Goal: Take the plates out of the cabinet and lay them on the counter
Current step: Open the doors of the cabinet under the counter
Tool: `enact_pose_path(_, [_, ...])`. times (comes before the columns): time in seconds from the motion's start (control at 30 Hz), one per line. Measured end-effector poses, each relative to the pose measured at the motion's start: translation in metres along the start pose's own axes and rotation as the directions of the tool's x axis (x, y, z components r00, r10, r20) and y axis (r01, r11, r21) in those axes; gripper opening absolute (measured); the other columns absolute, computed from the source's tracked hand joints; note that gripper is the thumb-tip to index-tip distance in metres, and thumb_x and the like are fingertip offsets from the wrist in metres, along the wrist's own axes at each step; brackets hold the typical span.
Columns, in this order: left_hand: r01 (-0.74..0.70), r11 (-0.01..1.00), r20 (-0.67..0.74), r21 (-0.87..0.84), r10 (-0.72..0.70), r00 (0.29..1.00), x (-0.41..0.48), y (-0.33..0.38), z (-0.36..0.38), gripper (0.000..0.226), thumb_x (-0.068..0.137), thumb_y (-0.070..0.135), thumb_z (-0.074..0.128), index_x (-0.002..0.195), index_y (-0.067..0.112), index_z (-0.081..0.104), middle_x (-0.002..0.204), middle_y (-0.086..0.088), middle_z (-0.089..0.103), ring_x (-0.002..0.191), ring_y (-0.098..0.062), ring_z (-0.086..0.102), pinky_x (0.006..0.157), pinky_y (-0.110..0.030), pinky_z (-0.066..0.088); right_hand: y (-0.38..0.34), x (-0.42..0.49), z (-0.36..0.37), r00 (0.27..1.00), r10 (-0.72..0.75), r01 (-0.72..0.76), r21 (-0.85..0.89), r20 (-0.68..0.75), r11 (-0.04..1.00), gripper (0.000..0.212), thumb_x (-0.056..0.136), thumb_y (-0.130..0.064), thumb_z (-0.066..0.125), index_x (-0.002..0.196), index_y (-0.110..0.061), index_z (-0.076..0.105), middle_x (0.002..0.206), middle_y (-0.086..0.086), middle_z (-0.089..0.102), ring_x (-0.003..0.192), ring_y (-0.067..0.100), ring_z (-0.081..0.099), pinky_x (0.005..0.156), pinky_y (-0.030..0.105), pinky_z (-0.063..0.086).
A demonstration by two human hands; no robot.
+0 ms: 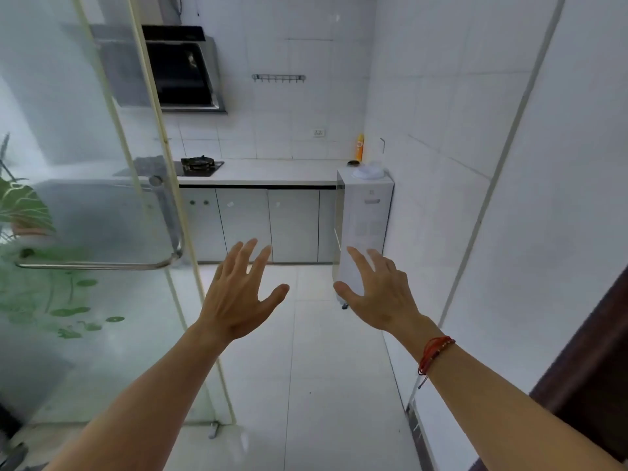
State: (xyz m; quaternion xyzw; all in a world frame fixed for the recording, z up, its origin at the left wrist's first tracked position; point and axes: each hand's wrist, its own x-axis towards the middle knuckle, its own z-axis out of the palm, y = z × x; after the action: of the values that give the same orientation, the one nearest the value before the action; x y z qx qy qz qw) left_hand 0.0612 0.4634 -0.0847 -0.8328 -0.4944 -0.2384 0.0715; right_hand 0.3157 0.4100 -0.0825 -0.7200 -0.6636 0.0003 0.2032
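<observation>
Hovering in mid-air, fingers spread: left hand (pixel 238 297), grip released, holding nothing; right hand (pixel 380 294), grip likewise released, red cord bracelet (pixel 435 353) at the wrist; both well apart from the cabinet (pixel 268 226); cabinet at the far wall beneath the white surface (pixel 272 173), doors closed, interior hidden; on the surface: gas hob (pixel 198 164) at left, yellow bottle (pixel 360 146) in the right corner; glass door (pixel 102 215) at left.

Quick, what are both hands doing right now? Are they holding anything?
Left hand: grip open, fingers spread, holding nothing.
Right hand: grip open, fingers spread, holding nothing.
</observation>
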Motion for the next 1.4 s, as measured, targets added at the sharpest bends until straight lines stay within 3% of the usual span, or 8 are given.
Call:
enact_pose_path(0.23, [0.07,0.998,0.028,-0.009,-0.069,0.997,0.103,-0.025,0.059,0.081,0.087,0.069,0.032,0.147,0.015,0.035,0.156,-0.011,0.03,0.146,-0.033,0.024,0.111,-0.05,0.033,0.036,0.135,0.03,0.996,-0.067,0.068,-0.013,0.053,0.998,0.076,0.093,-0.063,0.041,0.156,-0.031,0.015,0.161,0.013,0.022,0.145,0.03,0.024,0.115,0.048,0.024])
enact_pose_path(0.57, [0.124,0.992,0.065,0.024,-0.126,0.99,0.213,-0.083,0.13,0.082,0.087,0.07,0.03,0.148,0.016,0.033,0.157,-0.011,0.029,0.146,-0.032,0.022,0.113,-0.049,0.03,0.059,0.275,0.086,0.989,-0.083,0.085,-0.006,0.122,0.996,0.077,0.092,-0.065,0.039,0.157,-0.033,0.013,0.159,0.012,0.025,0.145,0.03,0.023,0.115,0.047,0.022])
enact_pose_path(1.1, [0.166,0.986,0.136,-0.023,-0.161,0.977,0.4,-0.232,0.257,0.083,0.085,0.069,0.031,0.149,0.016,0.032,0.158,-0.01,0.026,0.147,-0.031,0.019,0.114,-0.049,0.029,0.047,0.518,0.195,0.98,-0.051,0.062,-0.052,0.193,0.997,0.075,0.093,-0.063,0.039,0.157,-0.031,0.016,0.155,0.014,0.029,0.141,0.032,0.029,0.112,0.049,0.028])
enact_pose_path(1.4, [0.202,0.978,0.155,-0.053,-0.191,0.969,0.48,-0.287,0.323,0.079,0.086,0.067,0.035,0.148,0.017,0.032,0.158,-0.008,0.027,0.146,-0.029,0.021,0.113,-0.048,0.032,0.055,0.63,0.257,0.967,-0.044,0.054,-0.034,0.252,0.998,0.073,0.092,-0.065,0.038,0.155,-0.035,0.017,0.159,0.014,0.025,0.146,0.033,0.024,0.115,0.049,0.023])
